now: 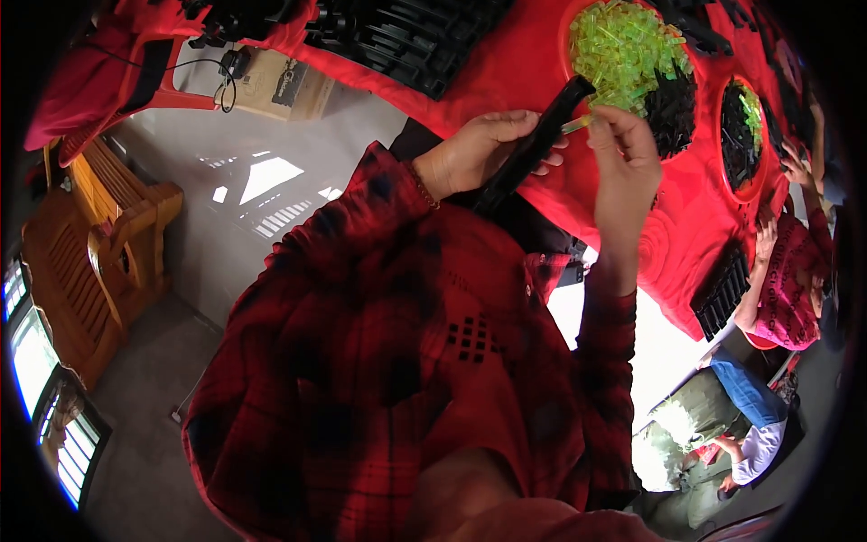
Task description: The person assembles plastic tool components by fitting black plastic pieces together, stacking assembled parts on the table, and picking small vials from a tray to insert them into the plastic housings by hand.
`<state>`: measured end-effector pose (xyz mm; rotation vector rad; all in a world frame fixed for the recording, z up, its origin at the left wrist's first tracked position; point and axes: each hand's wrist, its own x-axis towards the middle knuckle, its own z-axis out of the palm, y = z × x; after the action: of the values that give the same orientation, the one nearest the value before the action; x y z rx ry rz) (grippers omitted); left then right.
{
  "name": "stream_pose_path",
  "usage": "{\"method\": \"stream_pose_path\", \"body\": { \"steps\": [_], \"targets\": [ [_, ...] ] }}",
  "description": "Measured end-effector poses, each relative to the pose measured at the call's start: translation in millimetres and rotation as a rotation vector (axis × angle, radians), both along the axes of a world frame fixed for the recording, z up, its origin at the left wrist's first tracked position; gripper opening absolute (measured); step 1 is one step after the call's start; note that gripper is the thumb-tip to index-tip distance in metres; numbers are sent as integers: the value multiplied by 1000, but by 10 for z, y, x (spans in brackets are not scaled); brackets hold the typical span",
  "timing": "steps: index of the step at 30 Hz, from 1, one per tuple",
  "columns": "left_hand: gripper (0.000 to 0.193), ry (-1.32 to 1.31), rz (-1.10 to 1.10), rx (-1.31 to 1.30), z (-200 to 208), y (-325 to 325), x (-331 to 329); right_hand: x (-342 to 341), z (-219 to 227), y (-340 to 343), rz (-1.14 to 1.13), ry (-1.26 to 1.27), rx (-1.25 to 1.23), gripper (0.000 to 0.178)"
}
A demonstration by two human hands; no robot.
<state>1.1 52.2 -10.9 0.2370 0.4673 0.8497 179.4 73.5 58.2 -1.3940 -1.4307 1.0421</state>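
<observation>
My left hand [479, 154] is wrapped round a long black plastic strip [533, 144], which tilts up to the right over the table's edge. Between the thumb and fingertips of my right hand [625, 163] is a small see-through yellow-green plastic piece [576, 124], its end close to the strip's side. Whether the two touch I cannot tell. Just beyond my right hand lies a heap of similar yellow-green pieces [619, 54], with black plastic pieces [673, 113] heaped beside it.
A red-covered table [506, 86] bears black plastic parts [406, 41] at the far left and a second round container of pieces [742, 135] at right. Co-workers' hands [766, 237] are along the right side. A wooden chair [99, 253] and a cardboard box [275, 86] stand at left.
</observation>
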Motion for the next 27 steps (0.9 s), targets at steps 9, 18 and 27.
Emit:
{"method": "stream_pose_path", "body": {
  "steps": [9,18,27],
  "targets": [
    [30,-14,33,-41,-105,-42,38,-199,-242,-223,30,-287,220,12],
    [27,-61,32,4,-179,-34,40,-205,-260,-230,70,-554,309,7],
    [27,18,87,-18,-237,-55,68,-212,-262,-266,125,-656,395,6]
  ]
}}
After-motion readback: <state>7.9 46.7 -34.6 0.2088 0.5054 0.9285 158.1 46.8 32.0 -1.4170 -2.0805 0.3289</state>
